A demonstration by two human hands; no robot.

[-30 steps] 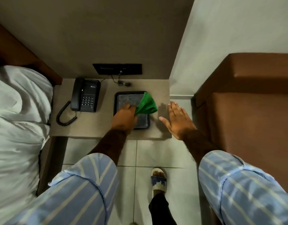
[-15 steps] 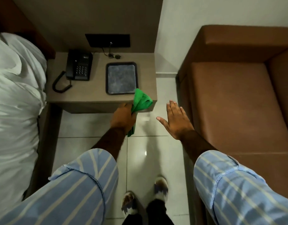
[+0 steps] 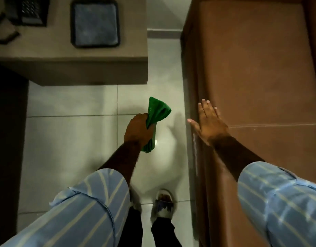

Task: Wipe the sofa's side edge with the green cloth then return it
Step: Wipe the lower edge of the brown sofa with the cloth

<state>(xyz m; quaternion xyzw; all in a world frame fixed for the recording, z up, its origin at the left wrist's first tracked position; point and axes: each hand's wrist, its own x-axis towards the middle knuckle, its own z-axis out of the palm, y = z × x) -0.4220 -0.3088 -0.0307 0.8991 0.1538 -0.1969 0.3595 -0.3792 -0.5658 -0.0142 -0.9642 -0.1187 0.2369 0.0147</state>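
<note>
My left hand (image 3: 138,130) is shut on the bunched green cloth (image 3: 156,113), held over the tiled floor between the bedside table and the sofa. The brown leather sofa (image 3: 251,68) fills the right side; its side edge (image 3: 193,97) runs down next to the floor strip. My right hand (image 3: 208,123) is flat with fingers spread, over the sofa's seat near that edge. The cloth is a short way left of the sofa edge, not touching it. A dark tray (image 3: 95,24) lies on the table, with nothing on it.
The grey bedside table (image 3: 107,56) stands at the upper left with a black telephone (image 3: 29,11) on it. A dark bed frame (image 3: 7,139) lines the left side. My feet in slippers (image 3: 163,203) stand on the floor tiles below.
My left hand lifted the green cloth off the tray and carried it back and right, down over the floor. My right hand moved from the table corner to above the sofa's seat edge.
</note>
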